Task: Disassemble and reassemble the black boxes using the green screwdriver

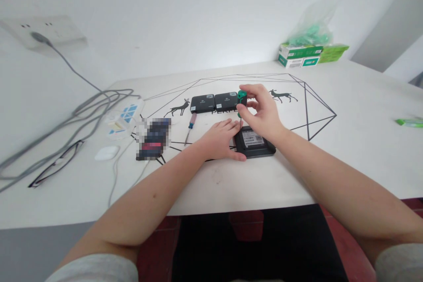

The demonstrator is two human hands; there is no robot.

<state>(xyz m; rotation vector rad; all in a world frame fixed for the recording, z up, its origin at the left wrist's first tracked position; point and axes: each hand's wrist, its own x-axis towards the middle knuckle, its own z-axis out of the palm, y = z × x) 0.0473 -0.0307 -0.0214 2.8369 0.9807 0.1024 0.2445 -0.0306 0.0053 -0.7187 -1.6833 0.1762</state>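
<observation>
My right hand (261, 108) is closed around the green and black handle of a screwdriver (242, 97). The screwdriver stands nearly upright, its thin shaft reaching down to the far left corner of a black box (269, 150). A printed white label covers much of that flat box's top. My left hand (220, 139) holds the box at its left side, thumb at the near edge and fingers toward the far corner. Whether the screwdriver's tip sits in a screw is too small to tell.
Behind my hands lie two black boxes, left (202, 104) and right (226, 101). A second screwdriver (191, 128), a blurred-out phone (153, 139), a white case (107, 153), glasses (57, 165) and a grey cable (79, 110) are leftward. Green-white cartons (299, 55) stand back right.
</observation>
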